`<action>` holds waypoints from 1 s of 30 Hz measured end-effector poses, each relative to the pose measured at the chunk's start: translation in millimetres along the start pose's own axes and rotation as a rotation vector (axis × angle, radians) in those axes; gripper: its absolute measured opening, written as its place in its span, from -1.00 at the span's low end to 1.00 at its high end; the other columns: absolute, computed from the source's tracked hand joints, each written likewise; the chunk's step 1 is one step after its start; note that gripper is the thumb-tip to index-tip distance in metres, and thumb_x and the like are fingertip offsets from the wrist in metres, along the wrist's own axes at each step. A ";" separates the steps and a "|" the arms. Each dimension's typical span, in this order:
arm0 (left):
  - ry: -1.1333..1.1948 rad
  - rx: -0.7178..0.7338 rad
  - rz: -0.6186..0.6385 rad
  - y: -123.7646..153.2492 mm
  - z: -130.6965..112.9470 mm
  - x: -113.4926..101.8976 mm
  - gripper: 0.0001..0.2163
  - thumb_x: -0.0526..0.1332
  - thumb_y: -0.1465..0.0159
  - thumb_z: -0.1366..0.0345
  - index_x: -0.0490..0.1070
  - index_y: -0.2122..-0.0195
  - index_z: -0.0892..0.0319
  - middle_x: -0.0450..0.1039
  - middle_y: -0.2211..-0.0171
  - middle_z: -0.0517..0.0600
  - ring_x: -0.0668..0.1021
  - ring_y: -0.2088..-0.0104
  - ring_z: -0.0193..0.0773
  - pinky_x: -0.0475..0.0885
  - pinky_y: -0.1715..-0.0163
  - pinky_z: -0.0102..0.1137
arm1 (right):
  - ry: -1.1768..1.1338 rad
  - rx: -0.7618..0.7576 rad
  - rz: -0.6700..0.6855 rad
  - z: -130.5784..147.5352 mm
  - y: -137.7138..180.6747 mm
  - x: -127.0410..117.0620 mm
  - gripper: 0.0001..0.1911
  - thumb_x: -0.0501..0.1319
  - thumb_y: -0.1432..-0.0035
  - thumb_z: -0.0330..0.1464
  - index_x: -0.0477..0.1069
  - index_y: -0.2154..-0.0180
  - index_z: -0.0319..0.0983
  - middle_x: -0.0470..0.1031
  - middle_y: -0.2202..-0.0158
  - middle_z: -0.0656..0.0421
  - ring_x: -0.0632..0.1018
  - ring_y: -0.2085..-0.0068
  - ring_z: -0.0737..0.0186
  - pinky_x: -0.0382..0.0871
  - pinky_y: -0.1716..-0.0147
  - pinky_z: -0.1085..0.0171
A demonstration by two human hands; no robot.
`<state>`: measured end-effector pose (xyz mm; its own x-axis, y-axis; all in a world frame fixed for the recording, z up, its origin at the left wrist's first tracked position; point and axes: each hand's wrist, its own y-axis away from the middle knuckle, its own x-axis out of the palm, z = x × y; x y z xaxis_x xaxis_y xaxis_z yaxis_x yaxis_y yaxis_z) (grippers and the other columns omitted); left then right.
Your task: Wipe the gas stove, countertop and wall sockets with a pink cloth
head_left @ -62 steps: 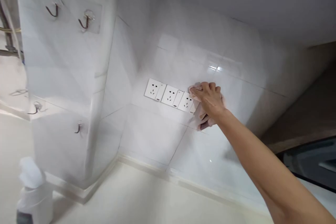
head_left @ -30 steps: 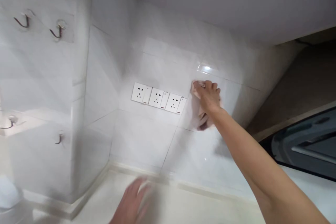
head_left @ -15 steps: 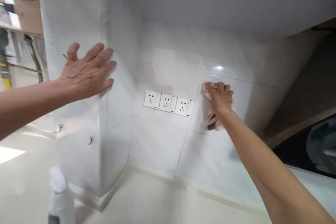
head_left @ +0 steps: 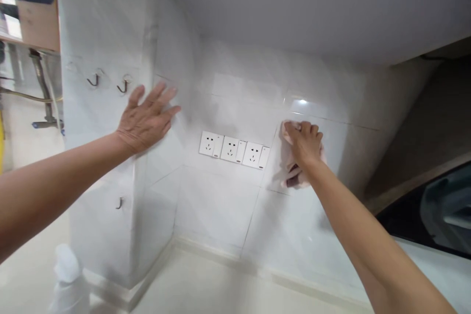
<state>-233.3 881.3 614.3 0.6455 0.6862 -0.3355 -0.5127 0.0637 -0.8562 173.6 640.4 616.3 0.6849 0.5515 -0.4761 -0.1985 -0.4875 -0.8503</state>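
My right hand (head_left: 304,143) presses a pale pink cloth (head_left: 290,171) against the white tiled wall (head_left: 228,206), just right of a row of three white power sockets (head_left: 234,149). Its fingers are curled over the cloth, and part of the cloth hangs below the hand. My left hand (head_left: 147,118) lies flat with fingers spread on the corner of a white tiled pillar (head_left: 106,167), holding nothing.
Small metal hooks (head_left: 124,86) stick to the pillar's face. A white spray bottle (head_left: 68,279) stands on the pale countertop (head_left: 191,289) at the lower left. A dark range hood (head_left: 437,211) juts in at the right. Pipes (head_left: 40,88) run at the far left, under a cabinet overhead.
My left hand rose from the countertop to the pillar and now rests flat a little further right. My right hand with the cloth moved from the sockets to the tile right of them.
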 end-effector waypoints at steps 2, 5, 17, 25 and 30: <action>0.001 0.097 0.071 -0.6 1.2 0.2 -0.72 0.09 -0.57 0.36 0.43 -0.18 0.41 0.08 -0.53 0.07 -0.18 -0.55 -0.36 -0.46 -0.46 -0.23 | 0.017 -0.020 0.018 -4.2 19.7 9.0 -0.21 0.44 -0.08 -0.20 0.29 -0.33 0.03 0.31 -0.12 -0.16 0.33 0.01 -0.18 0.16 0.13 0.01; -0.009 0.117 0.117 -3.3 -1.0 -0.9 -0.66 0.08 -0.58 0.27 0.45 -0.08 0.52 0.28 -0.43 0.12 -0.07 -0.54 -0.35 -0.41 -0.47 -0.23 | 0.011 0.005 0.030 -5.7 20.5 10.1 0.08 0.62 0.26 -0.18 0.30 -0.32 0.02 0.30 -0.13 -0.14 0.33 0.01 -0.20 0.17 0.13 0.03; -0.039 0.042 0.116 -0.8 -3.4 5.2 -0.48 0.05 -0.53 0.04 0.50 0.09 0.52 0.58 -0.17 0.10 0.17 -0.44 -0.41 -0.38 -0.46 -0.25 | -0.026 0.022 0.027 -12.3 22.3 6.2 -0.27 0.45 -0.04 -0.22 0.38 -0.26 0.00 0.30 -0.12 -0.15 0.33 -0.01 -0.19 0.13 0.11 0.01; -0.172 0.062 0.100 -3.0 0.6 6.9 -0.51 0.00 -0.49 0.05 0.60 0.16 0.34 0.70 0.06 0.00 0.40 -0.30 -0.26 -0.13 -0.48 -0.16 | -0.027 0.022 -0.076 -4.5 -18.5 1.9 -0.46 0.28 -0.23 -0.27 0.39 -0.24 0.00 0.27 -0.13 -0.10 0.26 -0.03 -0.13 0.11 0.08 0.00; -0.260 0.101 0.066 -3.9 2.1 9.5 -0.58 0.02 -0.45 0.07 0.64 0.20 0.15 0.71 0.14 -0.06 0.44 -0.22 -0.18 0.02 -0.45 -0.10 | -0.050 0.051 -0.060 -27.4 17.9 28.6 -0.49 0.11 -0.35 -0.36 0.40 -0.27 0.08 0.22 -0.18 -0.07 0.24 -0.03 -0.07 0.12 0.05 -0.01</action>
<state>-226.4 889.1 615.3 0.4485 0.8534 -0.2655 -0.6111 0.0761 -0.7879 208.9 628.9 593.6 0.6608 0.6126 -0.4336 -0.1946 -0.4181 -0.8873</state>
